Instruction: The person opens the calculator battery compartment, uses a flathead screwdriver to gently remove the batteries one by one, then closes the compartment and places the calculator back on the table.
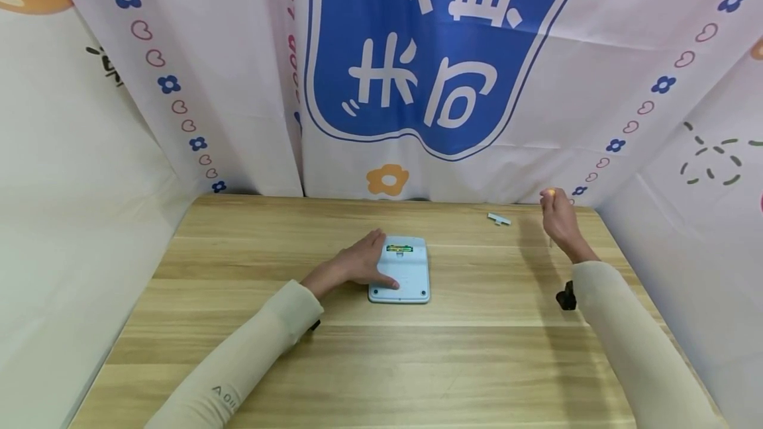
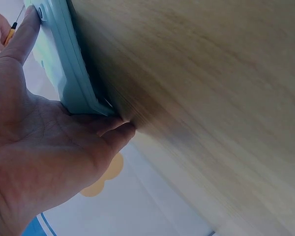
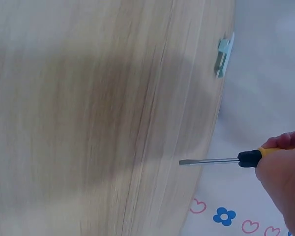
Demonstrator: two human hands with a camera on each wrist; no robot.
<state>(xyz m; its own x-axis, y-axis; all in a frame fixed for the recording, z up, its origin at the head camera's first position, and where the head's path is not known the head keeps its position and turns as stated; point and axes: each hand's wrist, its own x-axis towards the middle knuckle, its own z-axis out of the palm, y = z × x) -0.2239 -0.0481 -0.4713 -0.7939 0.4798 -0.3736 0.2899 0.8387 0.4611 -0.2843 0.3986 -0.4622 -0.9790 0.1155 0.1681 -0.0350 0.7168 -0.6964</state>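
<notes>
A light-blue calculator-like device (image 1: 411,277) lies back side up on the table, with a green-and-gold battery (image 1: 399,249) in its uncovered compartment. My left hand (image 1: 361,260) rests against its left side. The straight thumb (image 2: 24,37) touches the back face, while the other fingers lie along the edge near the tabletop. Away to the right, my right hand (image 1: 560,220) grips a flat-tip screwdriver (image 3: 211,161) by its yellow-and-black handle, above the table. A small light-blue battery cover (image 1: 499,219) lies on the table to the left of that hand.
The wooden table (image 1: 417,363) ends at a printed cloth backdrop (image 1: 250,151) behind and white cloth sides (image 1: 89,237). Black wrist-worn gear (image 1: 566,296) shows beside the right sleeve.
</notes>
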